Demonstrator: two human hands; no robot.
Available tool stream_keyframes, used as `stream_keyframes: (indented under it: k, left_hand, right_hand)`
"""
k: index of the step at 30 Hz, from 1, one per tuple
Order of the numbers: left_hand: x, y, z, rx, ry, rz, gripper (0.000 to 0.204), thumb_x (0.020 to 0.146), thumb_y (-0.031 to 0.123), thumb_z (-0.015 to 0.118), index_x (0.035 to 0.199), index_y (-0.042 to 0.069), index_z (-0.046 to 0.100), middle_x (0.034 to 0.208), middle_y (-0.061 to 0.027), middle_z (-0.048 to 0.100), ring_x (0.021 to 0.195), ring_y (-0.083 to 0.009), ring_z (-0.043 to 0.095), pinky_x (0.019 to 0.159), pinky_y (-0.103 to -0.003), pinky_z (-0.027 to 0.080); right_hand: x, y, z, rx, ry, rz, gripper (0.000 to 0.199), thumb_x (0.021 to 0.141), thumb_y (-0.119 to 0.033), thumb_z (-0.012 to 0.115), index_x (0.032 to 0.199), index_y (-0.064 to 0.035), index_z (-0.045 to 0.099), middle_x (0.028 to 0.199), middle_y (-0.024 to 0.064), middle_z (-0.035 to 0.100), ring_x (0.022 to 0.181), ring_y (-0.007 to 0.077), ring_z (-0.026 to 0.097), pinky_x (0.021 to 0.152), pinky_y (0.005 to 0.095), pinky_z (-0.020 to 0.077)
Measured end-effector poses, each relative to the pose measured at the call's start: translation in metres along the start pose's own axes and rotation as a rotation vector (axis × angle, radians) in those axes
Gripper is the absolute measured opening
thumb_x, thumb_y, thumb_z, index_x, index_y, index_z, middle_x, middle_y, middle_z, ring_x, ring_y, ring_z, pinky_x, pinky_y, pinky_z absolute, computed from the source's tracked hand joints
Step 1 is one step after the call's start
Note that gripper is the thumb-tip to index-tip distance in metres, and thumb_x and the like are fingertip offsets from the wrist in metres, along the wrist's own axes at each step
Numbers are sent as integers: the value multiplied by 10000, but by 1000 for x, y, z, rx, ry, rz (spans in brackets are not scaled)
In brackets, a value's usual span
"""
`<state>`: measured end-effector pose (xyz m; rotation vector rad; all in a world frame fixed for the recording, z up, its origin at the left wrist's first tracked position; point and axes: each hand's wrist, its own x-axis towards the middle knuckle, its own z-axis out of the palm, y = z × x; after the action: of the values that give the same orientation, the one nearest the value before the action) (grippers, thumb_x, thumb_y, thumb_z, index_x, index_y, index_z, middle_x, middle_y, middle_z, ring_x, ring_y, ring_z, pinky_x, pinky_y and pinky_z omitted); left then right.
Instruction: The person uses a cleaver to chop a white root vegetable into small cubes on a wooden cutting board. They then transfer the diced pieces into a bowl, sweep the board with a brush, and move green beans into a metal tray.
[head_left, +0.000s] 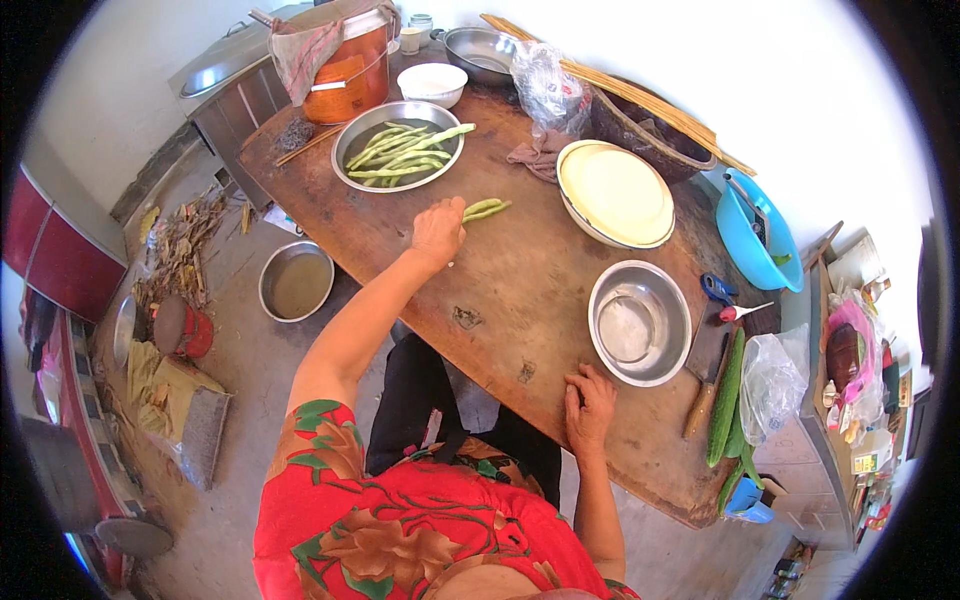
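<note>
My left hand (438, 230) reaches out over the brown wooden table (520, 280) and grips a few green beans (487, 208), whose ends stick out to the right of the fingers. Just beyond it stands a steel bowl (345, 160) with more green beans (400, 152) in it. My right hand (588, 408) rests flat on the table's near edge, holding nothing, fingers slightly apart. An empty steel bowl (640, 322) sits just beyond the right hand.
A cream lidded basin (615, 193), a white bowl (431, 83), an orange jar (348, 68) and a blue basin (757, 240) stand on or beside the table. A cleaver (706, 375) and cucumbers (727, 400) lie at the right end. A steel pan (296, 281) sits on the floor.
</note>
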<state>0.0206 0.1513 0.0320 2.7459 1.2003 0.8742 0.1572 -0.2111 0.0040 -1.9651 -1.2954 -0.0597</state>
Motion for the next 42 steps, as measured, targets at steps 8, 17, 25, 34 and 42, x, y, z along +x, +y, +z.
stream_keyframes:
  k: [8, 17, 25, 34, 42]
  left_hand:
    - [42, -20, -82, -174, 422, -37, 113, 753, 53, 635, 778, 49, 525, 760, -167, 603, 743, -374, 615, 633, -458, 469]
    - [84, -45, -73, -7, 460, 96, 326, 700, 99, 757, 982, 86, 595, 955, -126, 619, 918, -337, 598, 803, -457, 473]
    - [103, 45, 23, -169, 28, 197, 383, 739, 150, 735, 1083, 83, 582, 1209, -125, 548, 1084, -339, 548, 890, -445, 469]
    - [137, 83, 94, -74, -112, -20, 454, 792, 311, 722, 1218, 199, 614, 1330, -35, 489, 1276, -277, 407, 927, -492, 368]
    - [140, 57, 116, 29, -36, -4, 166, 822, 201, 644, 972, 134, 671, 1088, -30, 587, 1076, -267, 519, 859, -451, 392]
  right_hand:
    - [0, 1, 1, -23, 8, -8, 136, 805, -41, 638, 930, -67, 684, 1129, 139, 658, 1094, 314, 575, 965, 412, 403]
    - [-1, 2, 3, -30, -10, 4, 131, 809, -75, 654, 937, -80, 683, 1145, 116, 650, 1080, 320, 572, 939, 446, 407]
    - [1, 0, -2, -45, -14, -13, 140, 786, -41, 659, 917, -80, 686, 1135, 140, 656, 1047, 320, 587, 922, 424, 416]
    - [0, 3, 0, -28, -53, 25, 171, 761, -63, 685, 930, -89, 696, 1130, 119, 647, 1119, 338, 557, 1007, 482, 378]
    - [5, 1, 0, -4, -39, -14, 150, 785, -30, 660, 927, -69, 686, 1136, 144, 648, 1083, 333, 567, 986, 458, 380]
